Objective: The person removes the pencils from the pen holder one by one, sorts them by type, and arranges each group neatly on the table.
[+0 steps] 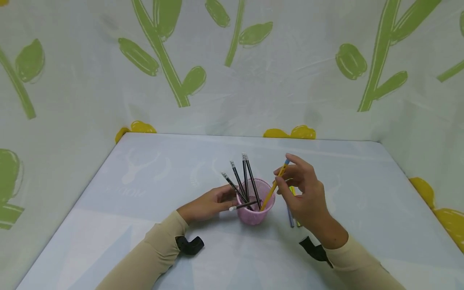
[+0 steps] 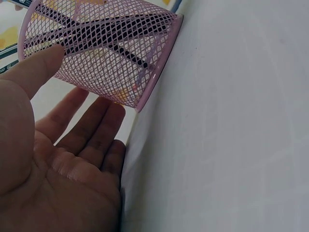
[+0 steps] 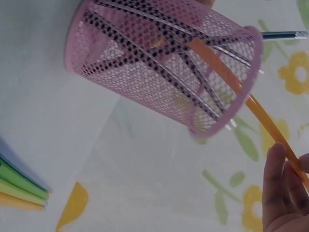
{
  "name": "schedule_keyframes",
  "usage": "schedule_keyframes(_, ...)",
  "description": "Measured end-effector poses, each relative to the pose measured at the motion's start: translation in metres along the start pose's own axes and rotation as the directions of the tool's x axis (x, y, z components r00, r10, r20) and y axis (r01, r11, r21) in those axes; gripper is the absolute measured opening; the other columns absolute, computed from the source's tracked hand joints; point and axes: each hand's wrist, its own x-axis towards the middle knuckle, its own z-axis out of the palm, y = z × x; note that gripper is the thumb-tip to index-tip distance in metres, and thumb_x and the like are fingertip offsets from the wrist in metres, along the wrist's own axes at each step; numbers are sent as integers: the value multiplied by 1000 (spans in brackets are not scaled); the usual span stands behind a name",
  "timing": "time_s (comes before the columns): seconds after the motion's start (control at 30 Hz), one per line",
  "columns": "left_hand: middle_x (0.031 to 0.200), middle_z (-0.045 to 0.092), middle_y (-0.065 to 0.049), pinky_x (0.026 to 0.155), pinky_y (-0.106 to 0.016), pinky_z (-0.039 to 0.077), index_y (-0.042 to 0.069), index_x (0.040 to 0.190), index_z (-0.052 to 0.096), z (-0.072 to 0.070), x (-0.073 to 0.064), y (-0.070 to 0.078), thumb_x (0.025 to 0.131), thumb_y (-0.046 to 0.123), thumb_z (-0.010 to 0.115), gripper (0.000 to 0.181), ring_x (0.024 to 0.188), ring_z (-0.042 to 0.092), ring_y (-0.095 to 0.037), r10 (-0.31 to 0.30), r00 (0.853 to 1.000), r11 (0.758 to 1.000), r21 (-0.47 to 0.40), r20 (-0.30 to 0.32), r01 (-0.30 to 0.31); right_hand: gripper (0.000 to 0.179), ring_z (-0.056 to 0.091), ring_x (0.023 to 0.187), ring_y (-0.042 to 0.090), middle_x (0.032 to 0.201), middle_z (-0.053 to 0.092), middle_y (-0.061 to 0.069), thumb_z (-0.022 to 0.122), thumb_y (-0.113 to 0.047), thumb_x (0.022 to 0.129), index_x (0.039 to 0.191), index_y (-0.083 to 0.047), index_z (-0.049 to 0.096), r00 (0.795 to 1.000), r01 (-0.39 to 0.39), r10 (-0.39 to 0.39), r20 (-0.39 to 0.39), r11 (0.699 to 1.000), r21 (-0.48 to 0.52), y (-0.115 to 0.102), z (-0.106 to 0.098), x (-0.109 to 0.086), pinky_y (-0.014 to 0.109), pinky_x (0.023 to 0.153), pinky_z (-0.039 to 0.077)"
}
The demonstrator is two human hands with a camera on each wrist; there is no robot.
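Observation:
A pink mesh pencil cup (image 1: 252,218) stands upright on the table and holds several black pencils (image 1: 236,174) with pale eraser ends. One black pencil tilts low over the rim towards my left hand (image 1: 210,204). That hand loosely holds the cup's left side, its thumb (image 2: 46,65) on one side of the mesh and its fingertips at another. My right hand (image 1: 308,197) pinches a yellow pencil (image 3: 265,120) near its blue upper end. The yellow pencil slants into the cup, its lower part visible through the mesh in the right wrist view.
Right of the cup, partly hidden under my right hand, lie several coloured pencils (image 3: 24,186) in blue, green, yellow and orange. Black straps (image 1: 190,245) hang at both wrists. The pale table (image 1: 174,153) meets walls printed with green leaves and yellow flowers.

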Motion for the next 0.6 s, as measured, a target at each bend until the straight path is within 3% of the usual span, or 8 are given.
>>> schedule_keyframes(0.23, 141, 58, -11, 113, -35, 41, 5, 138, 51, -2, 0, 1, 102, 23, 58, 40, 137, 51, -26, 7, 1000, 1000, 16, -8, -7, 53, 68, 81, 12, 100, 67, 19, 64, -3, 96, 138, 11, 36, 995, 79, -75, -59, 995, 63, -1, -12, 9, 13, 73, 57)
schedule_keyframes(0.47, 142, 57, -12, 114, -38, 40, 4, 140, 49, -1, -1, 0, 103, 19, 56, 41, 138, 49, -26, -4, 1000, 1000, 9, 8, 4, 55, 67, 86, -1, 99, 64, 23, 63, 9, 92, 139, 12, 34, 993, 33, -24, -118, 997, 76, -4, -25, 12, 12, 72, 56)
schedule_keyframes(0.6, 141, 58, -8, 111, -38, 42, 9, 139, 51, 1, 1, -1, 102, 22, 58, 40, 137, 51, -23, -18, 1000, 1000, 7, -5, 18, 55, 69, 83, -1, 103, 64, 13, 60, 9, 94, 141, 12, 32, 987, -6, 25, -162, 993, 119, -5, -31, 13, 13, 69, 56)
